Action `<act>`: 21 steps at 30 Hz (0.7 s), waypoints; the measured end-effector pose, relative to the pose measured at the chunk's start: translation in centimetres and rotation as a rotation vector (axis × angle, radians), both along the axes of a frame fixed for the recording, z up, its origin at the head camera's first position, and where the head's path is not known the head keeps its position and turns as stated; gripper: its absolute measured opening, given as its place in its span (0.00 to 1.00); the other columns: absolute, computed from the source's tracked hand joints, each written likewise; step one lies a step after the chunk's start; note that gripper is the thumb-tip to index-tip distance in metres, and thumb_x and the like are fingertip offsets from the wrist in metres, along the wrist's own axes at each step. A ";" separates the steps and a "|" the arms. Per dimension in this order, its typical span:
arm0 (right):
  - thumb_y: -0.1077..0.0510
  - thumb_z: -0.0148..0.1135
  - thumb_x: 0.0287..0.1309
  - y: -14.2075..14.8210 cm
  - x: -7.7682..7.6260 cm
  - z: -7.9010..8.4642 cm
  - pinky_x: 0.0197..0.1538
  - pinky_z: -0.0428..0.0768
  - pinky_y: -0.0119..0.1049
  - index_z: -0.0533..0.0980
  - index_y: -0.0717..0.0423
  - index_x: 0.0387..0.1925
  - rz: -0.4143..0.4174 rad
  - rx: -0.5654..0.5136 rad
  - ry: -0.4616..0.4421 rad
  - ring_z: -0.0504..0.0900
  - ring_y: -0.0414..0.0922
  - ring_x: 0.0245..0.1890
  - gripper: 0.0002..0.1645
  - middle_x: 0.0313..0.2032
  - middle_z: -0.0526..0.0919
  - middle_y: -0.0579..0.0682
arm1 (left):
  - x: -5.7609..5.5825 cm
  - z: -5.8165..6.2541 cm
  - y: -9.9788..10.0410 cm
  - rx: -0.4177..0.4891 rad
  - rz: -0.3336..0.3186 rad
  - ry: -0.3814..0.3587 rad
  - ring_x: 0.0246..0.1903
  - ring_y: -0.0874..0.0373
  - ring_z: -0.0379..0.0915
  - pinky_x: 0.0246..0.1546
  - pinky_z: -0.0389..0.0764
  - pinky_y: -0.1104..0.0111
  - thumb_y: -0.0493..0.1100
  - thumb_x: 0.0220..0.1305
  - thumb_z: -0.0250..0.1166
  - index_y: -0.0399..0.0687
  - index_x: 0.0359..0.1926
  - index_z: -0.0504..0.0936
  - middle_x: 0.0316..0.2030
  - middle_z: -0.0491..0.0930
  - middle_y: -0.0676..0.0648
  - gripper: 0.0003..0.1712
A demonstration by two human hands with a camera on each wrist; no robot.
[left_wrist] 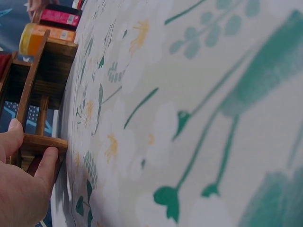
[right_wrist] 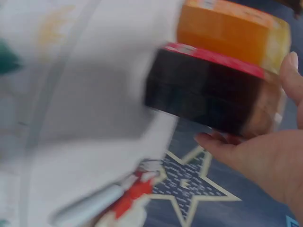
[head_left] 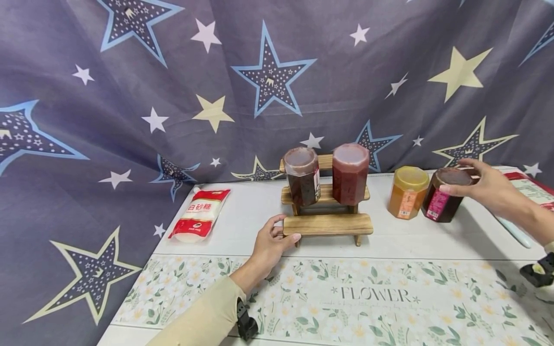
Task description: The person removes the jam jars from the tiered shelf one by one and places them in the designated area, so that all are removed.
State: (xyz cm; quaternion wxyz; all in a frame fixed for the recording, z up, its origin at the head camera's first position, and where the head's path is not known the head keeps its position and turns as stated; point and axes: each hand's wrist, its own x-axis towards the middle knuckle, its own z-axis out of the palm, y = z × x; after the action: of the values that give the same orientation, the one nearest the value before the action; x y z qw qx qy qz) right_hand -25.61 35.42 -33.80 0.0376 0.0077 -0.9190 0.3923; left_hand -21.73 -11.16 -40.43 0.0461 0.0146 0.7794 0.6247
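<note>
My left hand pinches the left end of the lowest step of a small wooden stepped rack, with the thumb in front. Two lidded jars stand side by side on the rack: a dark one and a reddish one. Over to the right, my right hand holds a dark jar with a pink label around its top, thumb on the near side and fingers behind. An orange jar with a yellow lid stands just left of that jar. Seen from the right wrist, fingertips touch the dark jar's side.
A red and white bag with Chinese lettering lies at the left of the table. Behind the right hand are a red and white package and a pale-handled tool. A star-patterned curtain hangs behind the table.
</note>
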 end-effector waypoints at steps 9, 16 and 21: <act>0.37 0.62 0.59 -0.3 -0.7 4.5 0.53 0.64 0.70 0.38 0.63 0.74 -0.072 0.016 0.054 0.59 0.72 0.60 0.62 0.63 0.57 0.77 | 0.0 0.0 -0.1 0.009 -0.003 -0.003 0.40 0.57 0.79 0.40 0.79 0.66 0.41 0.58 0.71 0.49 0.67 0.65 0.44 0.81 0.45 0.38; 0.40 0.64 0.59 -1.8 -0.4 5.4 0.58 0.60 0.69 0.37 0.59 0.75 -0.001 -0.046 0.037 0.56 0.71 0.64 0.61 0.68 0.53 0.74 | -0.1 -0.1 -0.1 0.008 -0.003 0.004 0.40 0.57 0.79 0.40 0.79 0.66 0.41 0.57 0.71 0.48 0.67 0.65 0.44 0.81 0.44 0.38; 0.44 0.67 0.58 -3.7 0.0 5.4 0.61 0.57 0.67 0.41 0.51 0.76 0.069 -0.078 0.061 0.54 0.66 0.67 0.58 0.70 0.53 0.68 | 0.0 -0.1 -0.1 0.005 0.002 0.001 0.40 0.57 0.80 0.40 0.79 0.66 0.41 0.57 0.71 0.50 0.67 0.66 0.43 0.82 0.45 0.37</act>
State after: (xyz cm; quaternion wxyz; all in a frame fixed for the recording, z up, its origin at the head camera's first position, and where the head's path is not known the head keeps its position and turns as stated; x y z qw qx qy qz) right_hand -25.65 31.75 -28.43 0.0523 0.0499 -0.9006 0.4286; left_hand -21.76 -11.26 -40.52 0.0452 0.0144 0.7778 0.6267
